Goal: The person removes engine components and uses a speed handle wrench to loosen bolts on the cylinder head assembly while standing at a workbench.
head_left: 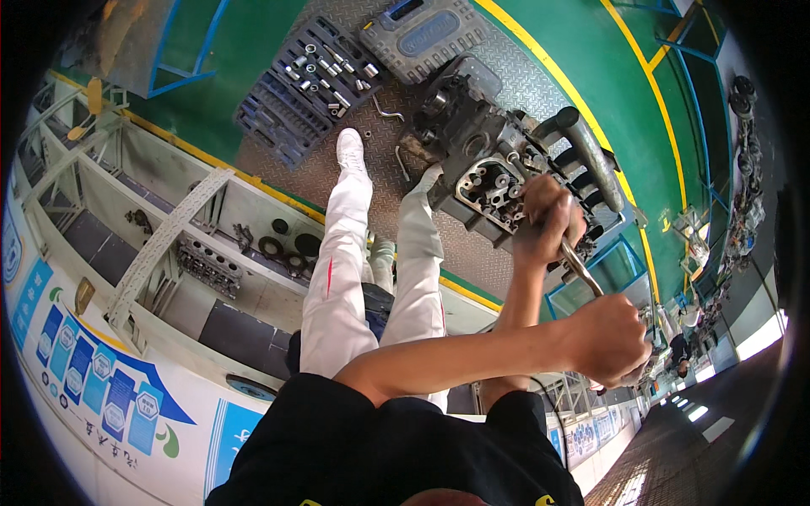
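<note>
A bent steel speed brace (582, 271) reaches over the open cylinder head (489, 187) of an engine (460, 118) to my right. My right hand (550, 215) is wrapped round the brace, just above the valve parts, and blurs a little. Crossing over in front of me, my left arm ends in a fist: my left hand (606, 339) is closed at the rear end of the brace, whose tip its fingers hide. The brace's front end points down at the head; whether it sits on a bolt I cannot tell.
Left of the engine lies an open tool case (291, 118) with loose sockets; its blue-grey lid (430, 38) is beyond. Two bent rods (402, 163) lie on the chequered metal floor plate (375, 160) near my white shoe (350, 150). A shelved bench (169, 244) stands behind me, holding engine parts.
</note>
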`<state>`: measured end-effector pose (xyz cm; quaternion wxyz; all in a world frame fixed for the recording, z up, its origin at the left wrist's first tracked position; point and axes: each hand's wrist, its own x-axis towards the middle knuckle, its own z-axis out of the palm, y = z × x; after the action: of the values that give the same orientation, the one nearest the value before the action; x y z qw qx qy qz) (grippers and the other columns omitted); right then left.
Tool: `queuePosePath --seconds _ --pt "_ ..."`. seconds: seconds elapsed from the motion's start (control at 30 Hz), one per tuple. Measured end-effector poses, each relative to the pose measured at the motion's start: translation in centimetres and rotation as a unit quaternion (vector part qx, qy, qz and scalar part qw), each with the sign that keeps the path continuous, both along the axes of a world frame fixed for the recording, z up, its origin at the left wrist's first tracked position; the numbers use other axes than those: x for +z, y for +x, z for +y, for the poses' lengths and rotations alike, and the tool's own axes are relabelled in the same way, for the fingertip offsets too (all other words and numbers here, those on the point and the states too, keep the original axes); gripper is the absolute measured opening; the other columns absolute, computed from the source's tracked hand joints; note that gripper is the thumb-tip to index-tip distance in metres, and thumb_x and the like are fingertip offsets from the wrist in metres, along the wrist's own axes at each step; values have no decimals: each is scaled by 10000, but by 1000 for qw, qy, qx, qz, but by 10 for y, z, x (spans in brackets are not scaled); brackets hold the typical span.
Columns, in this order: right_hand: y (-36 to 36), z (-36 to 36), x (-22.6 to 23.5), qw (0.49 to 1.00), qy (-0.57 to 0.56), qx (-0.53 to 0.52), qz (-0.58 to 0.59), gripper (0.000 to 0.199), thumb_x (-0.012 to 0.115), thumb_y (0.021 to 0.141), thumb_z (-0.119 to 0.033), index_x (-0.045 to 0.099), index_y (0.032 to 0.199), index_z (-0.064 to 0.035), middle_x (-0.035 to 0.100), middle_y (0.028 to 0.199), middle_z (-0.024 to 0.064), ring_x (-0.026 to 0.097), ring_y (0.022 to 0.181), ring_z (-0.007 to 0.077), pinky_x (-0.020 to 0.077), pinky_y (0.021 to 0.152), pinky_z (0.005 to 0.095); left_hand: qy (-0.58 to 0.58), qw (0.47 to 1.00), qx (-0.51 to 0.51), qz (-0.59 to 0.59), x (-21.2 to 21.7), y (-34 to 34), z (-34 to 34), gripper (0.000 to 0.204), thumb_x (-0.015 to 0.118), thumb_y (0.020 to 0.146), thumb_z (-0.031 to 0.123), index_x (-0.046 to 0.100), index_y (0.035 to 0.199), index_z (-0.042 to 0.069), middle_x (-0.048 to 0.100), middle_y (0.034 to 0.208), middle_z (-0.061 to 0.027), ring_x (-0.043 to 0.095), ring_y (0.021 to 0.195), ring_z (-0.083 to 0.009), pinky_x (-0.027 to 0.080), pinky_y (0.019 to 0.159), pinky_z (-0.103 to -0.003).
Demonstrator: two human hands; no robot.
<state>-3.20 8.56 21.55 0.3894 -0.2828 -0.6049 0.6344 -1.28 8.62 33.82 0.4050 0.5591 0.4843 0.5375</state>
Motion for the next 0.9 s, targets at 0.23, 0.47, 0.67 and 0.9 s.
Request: queuePosePath --seconds 0.23,0.47,0.67,0.9 --pt "47 82 -15 973 -22 -217 -72 457 466 1048 -374 403 681 -109 366 541 21 358 506 132 327 490 299 10 991 132 -33 1 -11 4 329 631 793 353 639 595 90 581 506 -105 626 507 -265 472 518 -403" --pt "52 -67 19 958 -30 -164 -235 381 467 1006 -238 373 673 -79 427 621 74 358 602 145 335 570 302 18 995 95 -39 -12 -5 14 374 598 770 377 596 560 68 542 460 -100 579 418 -261 450 425 -386" --pt "-4 57 -4 993 -12 -70 -98 419 403 1054 -243 481 707 -23 477 576 97 501 560 197 404 543 300 12 992 111 -54 -5 -7 6 348 613 752 350 581 555 65 534 459 -107 564 416 -274 448 466 -394" --pt "116 30 -7 915 -28 -275 -293 425 454 1032 -318 522 738 -18 584 675 109 462 632 157 403 710 313 8 994 92 -57 -5 4 3 360 575 794 304 659 546 57 579 493 -123 612 478 -303 494 542 -412"
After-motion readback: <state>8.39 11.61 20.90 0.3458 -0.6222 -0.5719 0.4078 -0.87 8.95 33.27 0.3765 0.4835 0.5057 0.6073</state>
